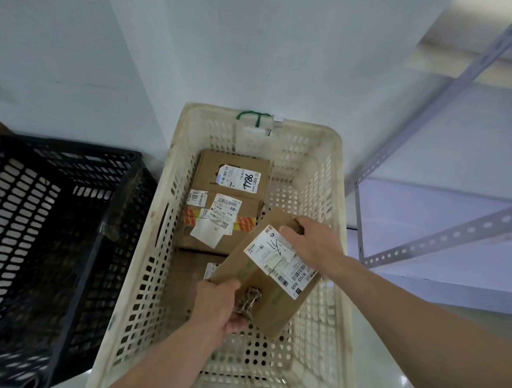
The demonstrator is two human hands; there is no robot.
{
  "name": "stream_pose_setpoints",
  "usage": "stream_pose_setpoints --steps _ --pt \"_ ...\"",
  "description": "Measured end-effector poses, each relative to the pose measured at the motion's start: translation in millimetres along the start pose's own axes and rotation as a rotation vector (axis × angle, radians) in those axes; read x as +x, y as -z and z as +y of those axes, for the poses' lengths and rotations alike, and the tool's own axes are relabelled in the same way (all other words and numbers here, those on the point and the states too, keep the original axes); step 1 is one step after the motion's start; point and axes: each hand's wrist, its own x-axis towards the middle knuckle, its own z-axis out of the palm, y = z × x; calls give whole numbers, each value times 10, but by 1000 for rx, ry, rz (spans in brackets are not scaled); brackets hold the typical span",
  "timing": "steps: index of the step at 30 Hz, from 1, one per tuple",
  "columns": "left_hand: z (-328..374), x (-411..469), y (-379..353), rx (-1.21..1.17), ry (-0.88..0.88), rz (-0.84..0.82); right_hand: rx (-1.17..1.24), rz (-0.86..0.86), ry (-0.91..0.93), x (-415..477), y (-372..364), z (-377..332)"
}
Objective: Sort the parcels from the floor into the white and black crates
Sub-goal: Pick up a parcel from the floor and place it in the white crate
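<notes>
The pale glossy floor (382,372) carried a black crate (76,158) on the left, a white crate (341,173) just beside it, and a metal rack (359,226) at the right.

A flat brown cardboard parcel (263,276) with a white barcode label on top hangs tilted over the near middle of the cream-white perforated plastic crate (340,196). The left hand (219,305) grips its near-left edge and the right hand (311,242) its far-right corner. Inside that crate a brown cardboard box with a handwritten label (232,169) lies at the far end, a brown box with orange-red tape (219,221) touches its near side, and a third brown box (188,272) lies partly hidden beneath the held parcel. The black perforated plastic crate (76,150) stands just left of the white one.
</notes>
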Motion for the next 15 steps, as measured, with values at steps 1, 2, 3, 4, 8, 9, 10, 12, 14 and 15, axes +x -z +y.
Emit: stream_pose_setpoints --steps 1,2,3,4,8,9,10,12,14,15 --pt "6 8 8 -2 -2 7 -6 3 0 11 -8 -2" --pt "20 14 13 -5 -6 14 -9 7 1 22 -12 -7" --pt "39 20 20 -2 -12 21 -4 10 2 32 -13 -16" --pt "60 24 25 3 -21 28 5 13 1 40 -12 -27" --pt "131 32 28 40 -45 40 24 24 2 55 5 -65" --pt "143 38 29 43 -48 44 26 26 1 59 6 -70" --pt "153 46 35 50 -51 47 28 27 -1 61 6 -74" --pt "171 65 47 67 -60 58 39 24 -7 69 -5 -83" --pt "186 83 59 75 -65 70 58 22 -15 75 -15 -90" --pt "189 89 61 77 -64 71 64 21 -14 74 -16 -95"
